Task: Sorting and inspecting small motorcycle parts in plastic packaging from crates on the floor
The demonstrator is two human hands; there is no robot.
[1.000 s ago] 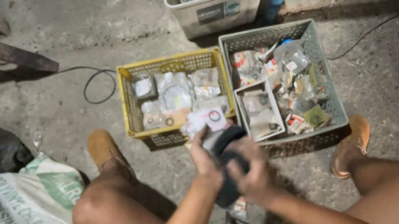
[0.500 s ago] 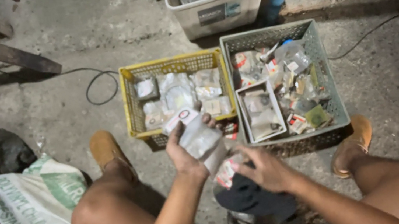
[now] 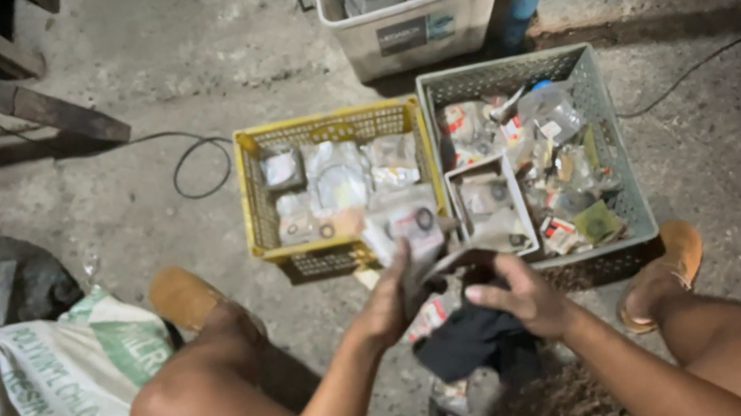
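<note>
clear packet [image 3: 407, 229] (dark ring inside)

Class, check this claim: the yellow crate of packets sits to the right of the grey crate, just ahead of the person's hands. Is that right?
Not quite. The head view shows the yellow crate to the left of the grey crate, not the right. Both do sit just ahead of the left hand and right hand.

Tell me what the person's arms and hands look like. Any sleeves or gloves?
No sleeves and no gloves. Both forearms are bare to the elbow, and the left hand and right hand are bare too. I can see no watch, ring or bracelet. The fingers look slim, with short nails.
</note>
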